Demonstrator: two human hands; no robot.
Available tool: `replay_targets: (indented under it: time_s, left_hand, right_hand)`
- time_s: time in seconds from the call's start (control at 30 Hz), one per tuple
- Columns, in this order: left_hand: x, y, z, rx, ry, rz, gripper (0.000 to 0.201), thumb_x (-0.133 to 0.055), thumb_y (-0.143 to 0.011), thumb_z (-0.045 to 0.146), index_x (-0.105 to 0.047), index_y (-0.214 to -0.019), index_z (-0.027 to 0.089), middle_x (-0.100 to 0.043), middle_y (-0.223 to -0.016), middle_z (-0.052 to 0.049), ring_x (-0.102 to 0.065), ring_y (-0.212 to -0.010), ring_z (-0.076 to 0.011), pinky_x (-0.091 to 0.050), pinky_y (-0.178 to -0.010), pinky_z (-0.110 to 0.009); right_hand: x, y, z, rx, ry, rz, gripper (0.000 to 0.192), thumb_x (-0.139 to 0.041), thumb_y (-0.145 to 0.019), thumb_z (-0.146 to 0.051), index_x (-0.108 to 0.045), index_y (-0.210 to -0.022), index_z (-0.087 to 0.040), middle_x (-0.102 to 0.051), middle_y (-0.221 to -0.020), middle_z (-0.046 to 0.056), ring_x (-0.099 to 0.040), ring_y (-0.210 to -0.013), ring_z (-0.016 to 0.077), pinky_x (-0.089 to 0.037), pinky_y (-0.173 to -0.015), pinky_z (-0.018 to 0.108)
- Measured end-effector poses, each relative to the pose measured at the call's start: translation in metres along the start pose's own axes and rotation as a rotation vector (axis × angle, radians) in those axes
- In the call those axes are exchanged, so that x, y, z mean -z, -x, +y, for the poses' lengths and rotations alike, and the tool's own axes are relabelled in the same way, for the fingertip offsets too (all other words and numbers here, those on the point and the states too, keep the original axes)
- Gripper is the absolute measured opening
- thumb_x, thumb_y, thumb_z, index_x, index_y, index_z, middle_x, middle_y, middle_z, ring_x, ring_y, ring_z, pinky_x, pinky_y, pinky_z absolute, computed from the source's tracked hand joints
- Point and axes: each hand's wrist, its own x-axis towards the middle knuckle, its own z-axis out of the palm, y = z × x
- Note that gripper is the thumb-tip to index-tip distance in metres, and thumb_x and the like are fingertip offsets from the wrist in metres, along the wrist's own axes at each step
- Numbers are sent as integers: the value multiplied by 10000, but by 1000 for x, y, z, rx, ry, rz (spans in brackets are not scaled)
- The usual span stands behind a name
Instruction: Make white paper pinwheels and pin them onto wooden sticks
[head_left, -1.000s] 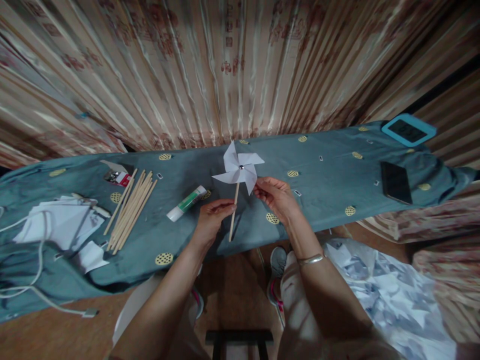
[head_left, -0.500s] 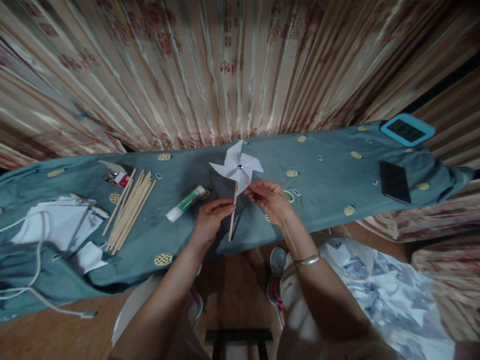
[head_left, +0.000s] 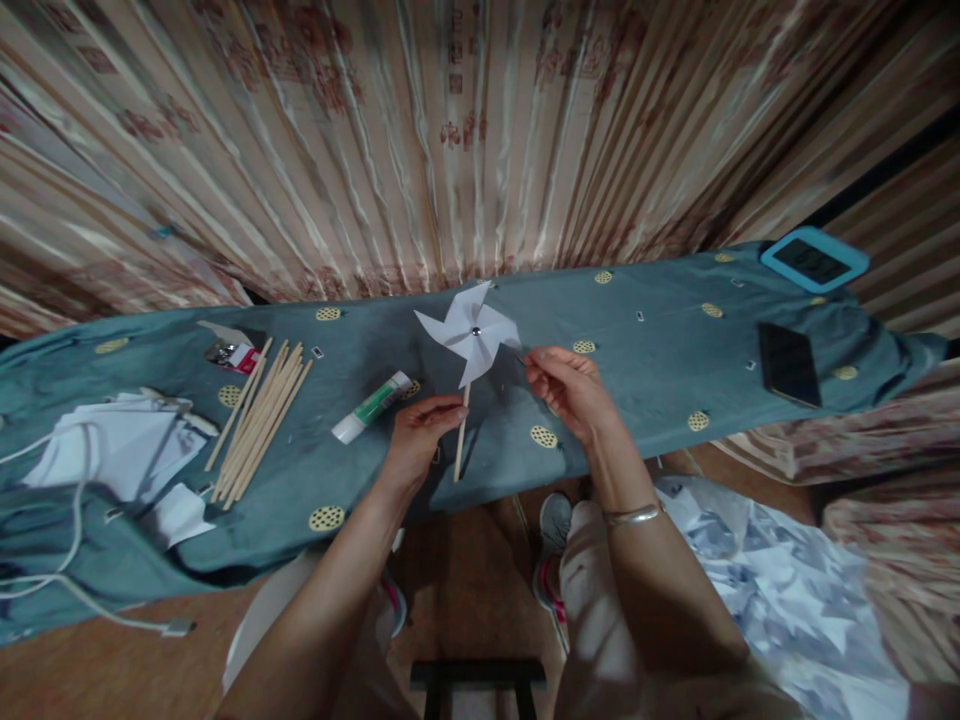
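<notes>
No writing is legible; left hand (head_left: 416, 432) pinches the paper pinwheel (head_left: 470, 333) by its stick above the table's near edge; right hand (head_left: 571, 388), fingers narrowed, has let go of the now-turned blades.

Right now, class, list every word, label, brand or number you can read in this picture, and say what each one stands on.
No text can be read.
Glue stick: green label, print too small.
Small red-and-white pack: markings blurred.
Blue-framed device: dark screen, nothing legible.
Phone: screen dark.
Curtain: reddish pattern with character-like marks, too blurred.
Paper pinwheel: plain white.
</notes>
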Motion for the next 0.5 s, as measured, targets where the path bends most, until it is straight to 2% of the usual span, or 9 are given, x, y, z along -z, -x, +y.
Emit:
replay_targets:
  time_s: [0.1, 0.2, 0.33, 0.5]
  left_hand:
    - [0, 1, 0, 8, -19, -31, 244, -864, -512, 284, -775, -712, 177, -724, -700, -18, -616, -667, -121, -476, -700, -238]
    - [-1, 3, 0, 14, -51, -62, 234, -857, -517, 286, -775, -708, 177, -729, -707, -22, -620, -676, -128, -482, -718, -248]
    - [-3, 5, 0, 18, -84, -89, 240, -851, -520, 307, -775, -706, 176, -735, -718, -35, -629, -687, -150, -490, -733, -273]
    - [-3, 4, 1, 25, -63, -67, 246, -859, -494, 299, -771, -690, 179, -724, -688, -23, -612, -661, -135, -481, -715, -261]
  right_hand:
    - [11, -6, -6, 135, -23, 169, 296, -892, -514, -425, -714, -619, -212, -667, -554, -32, -433, -421, 32, -348, -400, 172]
    - [14, -10, -4, 205, 33, 263, 288, -886, -497, -405, -732, -658, -222, -718, -668, -16, -523, -513, 60, -426, -488, 191]
    - [9, -10, 4, 193, 99, 210, 276, -867, -519, -414, -753, -687, -227, -712, -682, -20, -568, -591, 87, -464, -601, 227]
    - [3, -9, 9, 170, 127, 174, 226, -861, -521, -388, -744, -630, -228, -669, -608, -35, -527, -566, 89, -424, -597, 239]
